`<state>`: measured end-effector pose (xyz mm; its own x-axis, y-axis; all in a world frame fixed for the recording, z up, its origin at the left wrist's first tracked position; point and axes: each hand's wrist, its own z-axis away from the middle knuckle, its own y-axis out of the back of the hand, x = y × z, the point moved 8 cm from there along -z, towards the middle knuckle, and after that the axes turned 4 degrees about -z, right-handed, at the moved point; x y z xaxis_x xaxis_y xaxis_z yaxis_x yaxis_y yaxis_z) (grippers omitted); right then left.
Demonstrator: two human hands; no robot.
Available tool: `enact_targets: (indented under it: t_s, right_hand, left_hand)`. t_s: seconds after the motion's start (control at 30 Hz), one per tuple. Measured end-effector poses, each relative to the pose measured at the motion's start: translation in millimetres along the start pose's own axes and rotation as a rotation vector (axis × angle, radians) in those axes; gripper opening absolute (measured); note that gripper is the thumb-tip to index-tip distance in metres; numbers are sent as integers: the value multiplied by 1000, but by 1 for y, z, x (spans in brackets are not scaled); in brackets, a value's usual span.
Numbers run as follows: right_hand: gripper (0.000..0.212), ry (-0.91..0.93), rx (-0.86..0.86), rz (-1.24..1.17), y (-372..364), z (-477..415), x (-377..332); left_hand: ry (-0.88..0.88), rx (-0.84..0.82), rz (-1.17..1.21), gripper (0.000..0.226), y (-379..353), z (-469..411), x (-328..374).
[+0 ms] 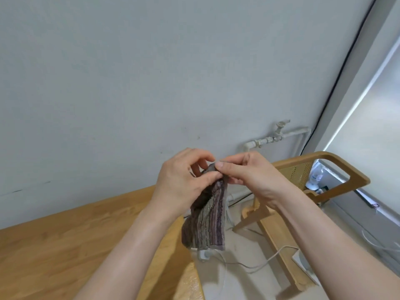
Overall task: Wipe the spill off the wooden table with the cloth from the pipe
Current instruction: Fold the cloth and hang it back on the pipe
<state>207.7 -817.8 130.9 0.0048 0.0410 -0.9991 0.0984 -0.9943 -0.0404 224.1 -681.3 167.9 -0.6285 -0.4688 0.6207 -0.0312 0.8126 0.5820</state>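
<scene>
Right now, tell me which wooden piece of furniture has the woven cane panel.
The chair beside the window, right of the hands. Its curved back frames a perforated cane panel; the table on the left is solid plain wood.

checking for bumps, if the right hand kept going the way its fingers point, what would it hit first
The right hand points left at the left hand, both pinching the top of the striped cloth. It would meet the left hand's fingers almost at once; they look nearly touching, though depth is unclear.
</scene>
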Motion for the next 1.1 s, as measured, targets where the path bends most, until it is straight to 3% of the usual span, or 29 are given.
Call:
enact_targets:
  t_s: [0.07, 0.13, 0.3, 0.37, 0.43, 0.53, 0.63, 0.7, 0.73, 0.83, 0.93, 1.0, 1.1]
  right_hand:
    - [16, 9, 40, -39, 16, -9, -2]
    - [15, -6, 56, -81, 32, -21, -1]
    - [14, -34, 37, 67, 84, -64, 17]
    - [15, -29, 23, 118, 110, -86, 26]
    - [13, -29, -7, 175, 141, -109, 34]
    - [10, -118, -155, 283, 176, -142, 53]
    - [37, -178, -354, 577, 183, -176, 79]
    - [27, -31, -371, 802, 180, -199, 89]
    - [20, 43, -348, 804, 181, -209, 94]
    - [26, 96, -274, 657, 202, -236, 106]
    - [27, -3, -305, 502, 222, -257, 111]
    - [28, -82, -302, 400, 238, -269, 115]
    - [28, -131, -276, 364, 267, -284, 118]
  left_hand:
    - [247, -93, 253, 31, -17, 1, -32]
    - [315, -251, 330, 25, -39, 6, -52]
    - [213, -350, -29, 23, -77, -24, -78]
    - [242, -344, -55, 29, -92, -48, -90]
    - [334, -287, -28, 22, -106, -74, -104]
    - [319, -266, -121, 20, -134, -117, -108]
    - [217, -370, -211, 20, -179, -155, -101]
    - [180, -392, -223, 21, -206, -174, -101]
    - [194, -380, -202, 23, -216, -183, -105]
    - [377, -336, 46, 36, -233, -202, -142]
    - [535, -499, 288, 59, -269, -196, -189]
    - [596, -668, 331, 52, -310, -175, -211]
    - [677, -673, 409, 34, -362, -159, -232]
